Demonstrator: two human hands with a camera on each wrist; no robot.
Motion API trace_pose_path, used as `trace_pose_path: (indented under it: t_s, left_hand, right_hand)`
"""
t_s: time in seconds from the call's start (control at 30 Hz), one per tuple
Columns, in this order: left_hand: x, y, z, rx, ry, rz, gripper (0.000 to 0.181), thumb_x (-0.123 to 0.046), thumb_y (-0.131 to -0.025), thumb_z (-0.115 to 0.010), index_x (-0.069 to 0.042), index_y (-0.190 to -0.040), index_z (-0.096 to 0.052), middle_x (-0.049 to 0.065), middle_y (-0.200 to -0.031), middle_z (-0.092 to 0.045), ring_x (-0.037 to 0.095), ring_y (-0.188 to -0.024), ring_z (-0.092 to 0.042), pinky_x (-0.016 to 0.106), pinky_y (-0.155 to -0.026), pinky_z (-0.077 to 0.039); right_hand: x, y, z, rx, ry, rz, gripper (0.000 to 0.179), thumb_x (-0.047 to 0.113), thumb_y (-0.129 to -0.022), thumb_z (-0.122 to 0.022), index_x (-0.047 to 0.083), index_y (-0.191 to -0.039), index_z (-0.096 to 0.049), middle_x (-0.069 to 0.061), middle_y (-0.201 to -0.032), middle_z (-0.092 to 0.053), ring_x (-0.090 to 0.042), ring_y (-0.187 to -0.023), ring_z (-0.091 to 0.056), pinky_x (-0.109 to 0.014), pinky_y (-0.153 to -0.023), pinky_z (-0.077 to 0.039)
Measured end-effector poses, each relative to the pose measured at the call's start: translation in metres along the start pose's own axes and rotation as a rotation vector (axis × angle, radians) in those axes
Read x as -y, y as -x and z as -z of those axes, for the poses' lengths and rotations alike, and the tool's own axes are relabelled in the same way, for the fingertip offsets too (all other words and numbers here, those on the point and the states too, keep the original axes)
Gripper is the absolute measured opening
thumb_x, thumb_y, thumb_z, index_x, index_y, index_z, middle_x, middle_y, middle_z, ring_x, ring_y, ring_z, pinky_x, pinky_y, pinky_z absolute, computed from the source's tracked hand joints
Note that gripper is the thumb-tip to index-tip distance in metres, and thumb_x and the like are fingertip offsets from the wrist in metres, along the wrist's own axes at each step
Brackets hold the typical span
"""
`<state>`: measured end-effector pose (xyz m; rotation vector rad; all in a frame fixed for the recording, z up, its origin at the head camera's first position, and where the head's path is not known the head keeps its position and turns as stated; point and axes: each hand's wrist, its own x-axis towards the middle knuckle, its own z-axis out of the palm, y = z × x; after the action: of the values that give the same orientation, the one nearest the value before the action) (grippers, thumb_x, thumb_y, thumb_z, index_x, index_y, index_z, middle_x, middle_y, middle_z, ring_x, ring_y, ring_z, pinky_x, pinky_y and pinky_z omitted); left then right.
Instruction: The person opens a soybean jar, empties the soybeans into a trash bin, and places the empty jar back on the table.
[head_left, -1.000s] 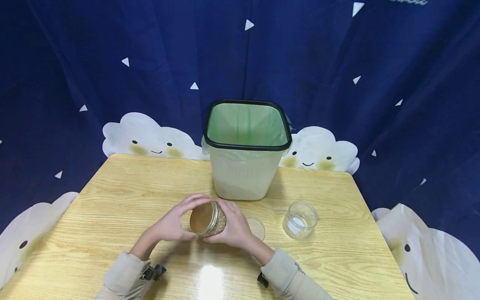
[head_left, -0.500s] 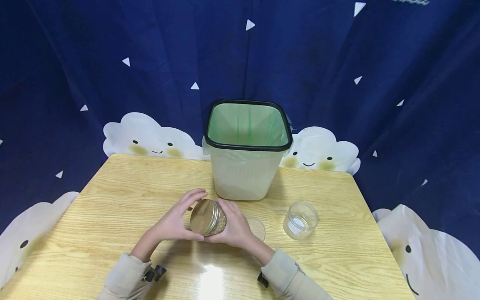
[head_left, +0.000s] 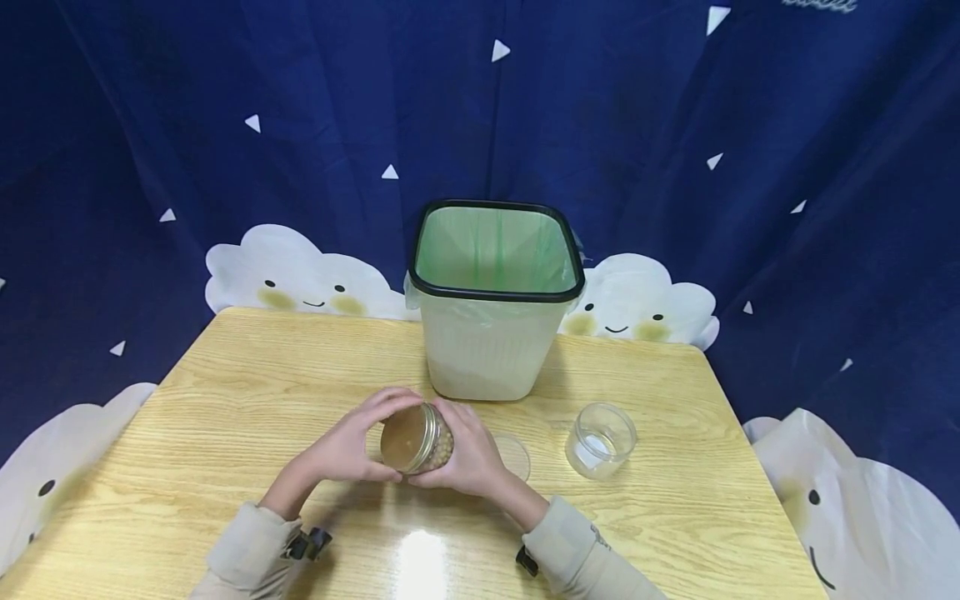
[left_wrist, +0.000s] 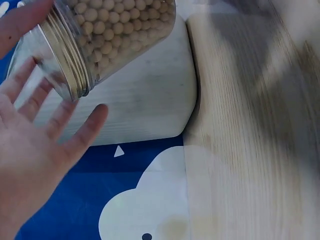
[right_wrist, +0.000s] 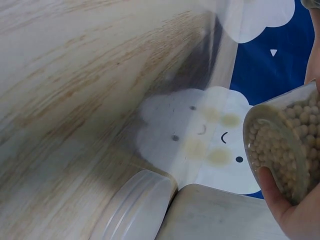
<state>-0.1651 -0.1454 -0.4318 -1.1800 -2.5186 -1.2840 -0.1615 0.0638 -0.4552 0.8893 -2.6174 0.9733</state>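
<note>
A clear jar (head_left: 439,443) filled with pale round beans is tilted over the table, its lid end facing left. My right hand (head_left: 467,446) grips the jar body from the right; in the right wrist view a finger lies against the bean-filled base. At the other end is the gold-rimmed lid (head_left: 405,439), held by my left hand (head_left: 348,442) with fingers over the far edge and thumb at the near edge. The left wrist view shows those fingers (left_wrist: 90,125) spread at the lid's rim, close to its gold threaded band (left_wrist: 62,52).
A white bin (head_left: 487,350) with a black rim and green liner stands behind the hands. To the right sits a clear cup (head_left: 600,442). A clear round disc (head_left: 512,457) lies beside my right wrist. A blue curtain (head_left: 315,125) hangs behind the wooden table (head_left: 285,367).
Half a second ago my left fingers were spread off the lid's far edge; now they are back on it. My right hand and the jar have barely moved.
</note>
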Motion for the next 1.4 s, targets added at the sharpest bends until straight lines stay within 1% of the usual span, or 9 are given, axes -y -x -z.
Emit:
trace_pose_path:
  t_s: [0.17, 0.27, 0.47, 0.67, 0.9, 1.0, 1.13, 1.27, 1.4]
  left_hand:
    - [-0.003, -0.001, -0.004, -0.101, -0.047, 0.106, 0.084, -0.038, -0.054, -0.085, -0.01, -0.124, -0.049, -0.001, -0.113, -0.051, 0.013, -0.088, -0.047, 0.031, -0.064, -0.048]
    - [-0.005, -0.001, -0.006, -0.12, -0.074, 0.136, 0.087, -0.044, -0.054, -0.083, -0.009, -0.126, -0.047, 0.0, -0.113, -0.051, 0.013, -0.088, -0.048, 0.033, -0.065, -0.049]
    - [-0.004, 0.002, 0.0, -0.034, -0.061, 0.024, 0.1, -0.035, -0.055, -0.085, -0.012, -0.139, -0.035, 0.012, -0.138, -0.033, 0.03, -0.121, -0.037, 0.054, -0.091, -0.037]
    - [-0.007, 0.001, 0.001, 0.055, -0.039, -0.026, 0.096, -0.001, -0.052, -0.081, -0.013, -0.138, -0.039, 0.008, -0.139, -0.033, 0.03, -0.126, -0.032, 0.054, -0.093, -0.036]
    - [-0.009, 0.001, -0.003, -0.047, -0.074, 0.048, 0.092, -0.021, -0.052, -0.088, -0.016, -0.132, -0.044, 0.002, -0.125, -0.046, 0.02, -0.105, -0.049, 0.038, -0.075, -0.049]
    - [-0.01, 0.001, -0.006, -0.101, -0.106, 0.111, 0.089, -0.036, -0.052, -0.086, -0.015, -0.129, -0.046, -0.001, -0.116, -0.051, 0.014, -0.09, -0.051, 0.031, -0.062, -0.05]
    - [-0.012, 0.001, -0.008, -0.136, -0.142, 0.163, 0.087, -0.046, -0.054, -0.083, -0.013, -0.126, -0.048, 0.0, -0.109, -0.054, 0.012, -0.081, -0.052, 0.03, -0.058, -0.05]
    - [-0.011, 0.002, -0.006, -0.102, -0.142, 0.12, 0.095, -0.041, -0.052, -0.086, -0.013, -0.132, -0.042, 0.005, -0.122, -0.049, 0.02, -0.1, -0.052, 0.04, -0.077, -0.049]
    - [-0.007, 0.002, -0.002, -0.008, -0.118, 0.016, 0.099, -0.015, -0.053, -0.085, -0.018, -0.139, -0.035, 0.01, -0.139, -0.033, 0.03, -0.123, -0.037, 0.052, -0.092, -0.038]
  right_hand:
    - [0.001, 0.001, 0.0, 0.004, 0.01, -0.021, 0.096, 0.046, -0.05, -0.084, 0.013, -0.13, -0.043, -0.001, -0.121, -0.053, -0.017, -0.109, -0.047, -0.038, -0.084, -0.046]
    - [0.0, 0.001, 0.0, 0.008, 0.015, -0.033, 0.096, 0.046, -0.05, -0.084, 0.013, -0.13, -0.043, -0.002, -0.121, -0.053, -0.018, -0.11, -0.046, -0.039, -0.084, -0.046]
    - [0.0, 0.0, 0.002, 0.0, 0.011, -0.008, 0.095, 0.046, -0.05, -0.085, 0.015, -0.129, -0.044, -0.001, -0.121, -0.053, -0.017, -0.11, -0.047, -0.038, -0.085, -0.045]
    - [-0.001, 0.001, 0.003, 0.001, -0.005, 0.006, 0.096, 0.046, -0.049, -0.085, 0.016, -0.13, -0.042, 0.0, -0.122, -0.053, -0.018, -0.11, -0.047, -0.039, -0.085, -0.045]
    - [-0.002, 0.002, 0.003, -0.008, 0.025, 0.034, 0.094, 0.046, -0.05, -0.085, 0.015, -0.128, -0.044, 0.0, -0.122, -0.053, -0.018, -0.108, -0.048, -0.037, -0.083, -0.047]
    - [-0.003, 0.002, 0.002, -0.014, 0.041, 0.03, 0.094, 0.048, -0.049, -0.084, 0.016, -0.128, -0.044, 0.0, -0.123, -0.053, -0.018, -0.109, -0.047, -0.037, -0.083, -0.047]
    - [-0.003, 0.002, 0.003, -0.022, 0.048, 0.019, 0.094, 0.048, -0.048, -0.083, 0.017, -0.128, -0.044, 0.0, -0.122, -0.053, -0.019, -0.109, -0.048, -0.039, -0.083, -0.047]
    - [-0.003, 0.002, 0.003, -0.027, 0.035, 0.023, 0.093, 0.047, -0.049, -0.084, 0.015, -0.127, -0.045, 0.001, -0.121, -0.054, -0.018, -0.108, -0.048, -0.038, -0.084, -0.046]
    - [-0.005, 0.002, 0.004, -0.019, 0.009, 0.021, 0.093, 0.045, -0.049, -0.085, 0.014, -0.127, -0.045, 0.0, -0.121, -0.053, -0.017, -0.109, -0.047, -0.038, -0.085, -0.046]
